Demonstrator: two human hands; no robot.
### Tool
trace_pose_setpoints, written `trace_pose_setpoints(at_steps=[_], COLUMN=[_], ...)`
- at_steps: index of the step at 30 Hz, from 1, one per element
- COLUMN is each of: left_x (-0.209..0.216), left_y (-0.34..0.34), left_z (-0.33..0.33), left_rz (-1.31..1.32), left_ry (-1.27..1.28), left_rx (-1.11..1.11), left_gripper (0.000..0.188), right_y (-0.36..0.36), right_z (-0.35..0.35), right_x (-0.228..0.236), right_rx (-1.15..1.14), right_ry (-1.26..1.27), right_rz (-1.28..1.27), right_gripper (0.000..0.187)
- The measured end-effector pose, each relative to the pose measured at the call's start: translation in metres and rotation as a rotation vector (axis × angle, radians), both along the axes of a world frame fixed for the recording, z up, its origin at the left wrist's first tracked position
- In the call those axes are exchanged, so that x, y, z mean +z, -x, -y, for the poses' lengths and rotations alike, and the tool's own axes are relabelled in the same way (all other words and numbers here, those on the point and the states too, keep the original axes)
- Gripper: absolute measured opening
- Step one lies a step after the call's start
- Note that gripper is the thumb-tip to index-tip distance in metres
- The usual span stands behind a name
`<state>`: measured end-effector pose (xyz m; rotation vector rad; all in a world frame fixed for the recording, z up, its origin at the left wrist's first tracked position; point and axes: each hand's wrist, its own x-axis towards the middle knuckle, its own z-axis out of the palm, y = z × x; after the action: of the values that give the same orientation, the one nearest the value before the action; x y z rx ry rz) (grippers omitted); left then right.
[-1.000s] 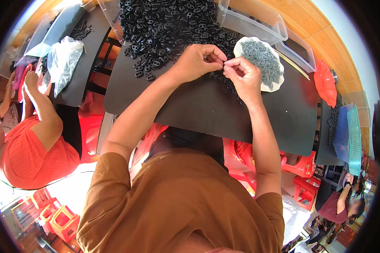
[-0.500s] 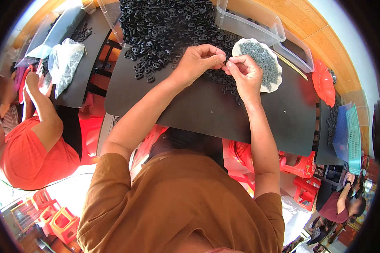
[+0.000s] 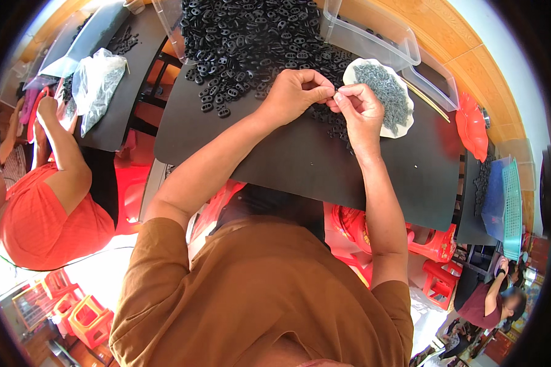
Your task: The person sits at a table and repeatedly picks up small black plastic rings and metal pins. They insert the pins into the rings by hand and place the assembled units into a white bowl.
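Note:
My left hand [image 3: 297,95] and my right hand [image 3: 359,111] meet fingertip to fingertip over the dark table [image 3: 275,153]. Both are closed in a pinch. Whatever lies between the fingers is too small and covered to make out. Just beyond them spreads a large heap of black oval plastic pieces with two holes [image 3: 251,37]. Some smaller black pieces [image 3: 338,129] lie beneath and beside my right hand. Right of that hand, a pale scalloped plate [image 3: 409,116] holds a pile of small grey, thin parts [image 3: 386,95].
Clear plastic bins [image 3: 373,46] stand at the back right, near thin yellowish sticks [image 3: 428,101] and a red scalloped dish [image 3: 471,125]. On the left, a person in red [image 3: 55,214] sits at another table with a plastic bag [image 3: 98,85]. Red stools [image 3: 90,321] stand on the floor.
Both hands stay pinched together, with the fingers shifted slightly. The whole view has moved a little, so the table things appear slightly lower and to the right.

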<state>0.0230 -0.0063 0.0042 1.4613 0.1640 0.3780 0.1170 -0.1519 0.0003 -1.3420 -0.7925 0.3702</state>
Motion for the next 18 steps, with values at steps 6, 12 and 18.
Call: trace_pose_setpoints(at_steps=[6,12,18], left_x=[0.003,0.013,0.009], left_y=[0.016,0.098,0.152], left_z=[-0.005,-0.035,-0.063], left_rz=[-0.044,-0.024,-0.235], left_ry=[-0.142,-0.673,-1.044], left_rx=[-0.023,0.272,0.398], left_gripper=[0.012,0.016,0.013], right_y=[0.002,0.016,0.036], right_z=[0.004,0.001,-0.006], right_x=[0.006,0.007,-0.002], right_rx=[0.119,0.166,0.32], right_ry=[0.1,0.322,0.291], right_rz=[-0.002,0.108,0.158], right_gripper=[0.011,0.009,0.008])
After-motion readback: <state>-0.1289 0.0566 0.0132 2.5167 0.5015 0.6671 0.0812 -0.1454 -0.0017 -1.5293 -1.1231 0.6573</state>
